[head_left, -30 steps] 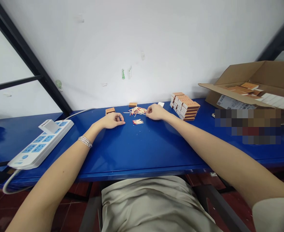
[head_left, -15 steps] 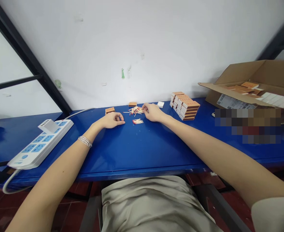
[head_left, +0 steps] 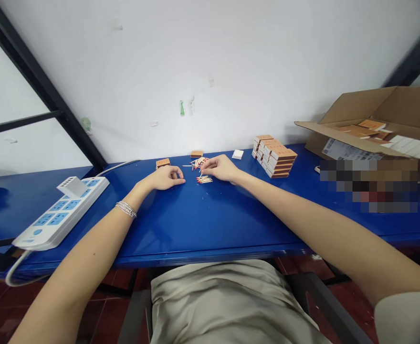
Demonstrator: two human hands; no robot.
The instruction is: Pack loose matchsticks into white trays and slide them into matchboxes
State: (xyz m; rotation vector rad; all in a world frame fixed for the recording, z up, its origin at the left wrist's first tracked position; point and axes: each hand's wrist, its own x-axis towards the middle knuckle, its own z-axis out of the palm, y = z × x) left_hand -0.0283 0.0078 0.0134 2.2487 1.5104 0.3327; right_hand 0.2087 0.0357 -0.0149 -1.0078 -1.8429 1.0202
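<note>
My right hand [head_left: 221,168] is closed in a pinch above a small bundle of matches [head_left: 204,180] with red heads. A match [head_left: 202,175] appears between its fingertips, angled down to the bundle. Just behind lies a looser heap of matches [head_left: 197,163], partly covered by my fingers. My left hand [head_left: 165,177] rests on the blue table [head_left: 181,220] to the left of the bundle, loosely curled, with a gap between thumb and fingers and nothing visible in it. Behind that hand stands an orange matchbox [head_left: 162,162], partly hidden. Another matchbox [head_left: 196,154] lies near the wall.
A stack of matchboxes [head_left: 275,157] stands right of my right hand, and a small white box piece [head_left: 237,154] lies near the wall. Farther right is an opened carton [head_left: 313,136] holding more matchboxes. A white power strip [head_left: 61,215] with a plugged-in adapter lies at the left.
My right hand has moved left and slightly nearer, from the loose heap to above the small bundle, with a match in its fingertips. The left hand has stayed put.
</note>
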